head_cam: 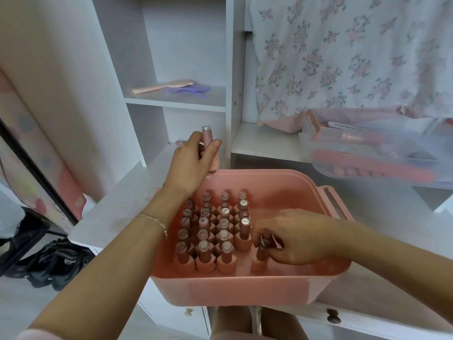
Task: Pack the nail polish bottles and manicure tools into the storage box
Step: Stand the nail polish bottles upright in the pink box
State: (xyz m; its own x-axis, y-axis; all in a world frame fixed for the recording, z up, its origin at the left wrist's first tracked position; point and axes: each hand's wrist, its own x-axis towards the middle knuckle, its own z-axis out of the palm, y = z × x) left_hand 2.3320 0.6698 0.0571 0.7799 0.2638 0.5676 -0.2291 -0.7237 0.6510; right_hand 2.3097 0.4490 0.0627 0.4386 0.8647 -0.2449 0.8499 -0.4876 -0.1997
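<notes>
A pink storage box (247, 288) stands on the white desk before me. Several pink nail polish bottles (215, 231) stand upright in rows in its left half. My left hand (193, 165) holds one pink bottle (207, 136) upright above the box's back left corner. My right hand (294, 236) is inside the box and pinches the cap of another bottle (261, 253), which stands on the box floor to the right of the rows. A clear tray (382, 153) with pink manicure tools and a nail file lies at the right.
A white shelf unit rises behind the box; a pink hairbrush (161, 86) and a purple comb (188, 89) lie on one shelf. Floral cloth (355, 52) hangs at the back right. Dark shoes (54, 261) sit on the floor at the left. Drawer knobs (333, 315) show below the desk.
</notes>
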